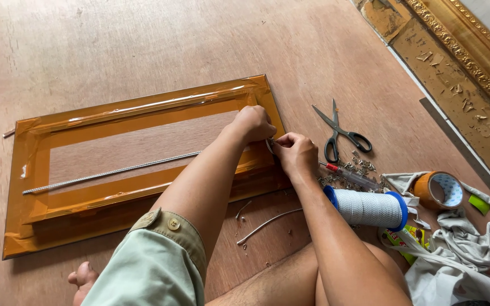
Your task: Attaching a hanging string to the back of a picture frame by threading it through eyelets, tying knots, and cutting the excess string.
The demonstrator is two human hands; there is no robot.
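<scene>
**Hands at the right edge of a taped frame back**

A rectangular panel bordered with glossy orange-brown tape (pixel 137 170) lies flat on the plywood floor (pixel 114 45), left of frame centre. Its bare wooden middle is crossed by a thin twisted grey cord (pixel 112 171). The left hand (pixel 253 123) is clenched over the panel's right edge; the right hand (pixel 296 154) pinches a small metal piece just beside it. At right lie black-handled scissors (pixel 338 133), a blue-ended spool of white string (pixel 367 208), and an orange tape roll (pixel 439 190).
</scene>
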